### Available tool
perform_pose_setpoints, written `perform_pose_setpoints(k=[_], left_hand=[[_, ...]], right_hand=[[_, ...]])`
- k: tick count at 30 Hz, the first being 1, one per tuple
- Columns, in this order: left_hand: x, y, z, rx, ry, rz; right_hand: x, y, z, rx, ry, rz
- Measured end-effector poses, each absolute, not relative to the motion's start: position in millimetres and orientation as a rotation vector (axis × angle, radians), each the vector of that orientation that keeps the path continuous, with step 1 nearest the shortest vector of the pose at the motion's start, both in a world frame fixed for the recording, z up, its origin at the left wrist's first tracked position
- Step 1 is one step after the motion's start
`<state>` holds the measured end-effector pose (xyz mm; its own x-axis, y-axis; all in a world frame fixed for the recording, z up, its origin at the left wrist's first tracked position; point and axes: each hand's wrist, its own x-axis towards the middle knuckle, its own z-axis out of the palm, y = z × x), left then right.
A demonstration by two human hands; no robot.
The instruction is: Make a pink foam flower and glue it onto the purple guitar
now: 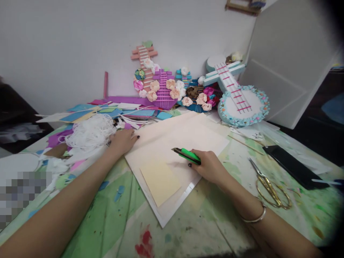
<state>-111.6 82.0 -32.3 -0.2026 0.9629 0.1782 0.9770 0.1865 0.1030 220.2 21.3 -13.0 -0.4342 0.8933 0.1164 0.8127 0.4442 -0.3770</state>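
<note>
My right hand (211, 165) is closed around a green and black utility knife (190, 155), its blade tip pointing left above a large pale sheet (185, 138). On the sheet's near part lies a smaller cream-yellow rectangle of paper (160, 182). My left hand (122, 143) rests at the sheet's left edge, beside a heap of white string (91, 132). Its thumb stands apart from the fingers, whose tips are partly hidden, and I see nothing held in it.
Gold-handled scissors (270, 186) and a black phone (294, 166) lie at right. Coloured paper pieces (80, 114) cover the back left. Flower-decorated craft instruments, among them a purple one (163, 89) and a blue-white one (243, 104), lean by the wall.
</note>
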Motion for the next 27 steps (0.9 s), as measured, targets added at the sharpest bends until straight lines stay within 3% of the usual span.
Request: perform_pose_setpoints(k=[8, 16, 27], left_hand=[[-91.2, 97.3, -8.3, -2.096, -2.376, -0.471], [-91.6, 103.1, -19.2, -2.054, -2.128, -0.821], [-101.2, 102.7, -23.4, -2.043, -2.114, -0.522]], right_hand=[[218.7, 18.4, -9.1, -1.506, -2.380, 0.454], [218.7, 17.9, -11.3, -1.494, -2.384, 0.446], [218.2, 17.6, -9.0, -1.506, -2.385, 0.454]])
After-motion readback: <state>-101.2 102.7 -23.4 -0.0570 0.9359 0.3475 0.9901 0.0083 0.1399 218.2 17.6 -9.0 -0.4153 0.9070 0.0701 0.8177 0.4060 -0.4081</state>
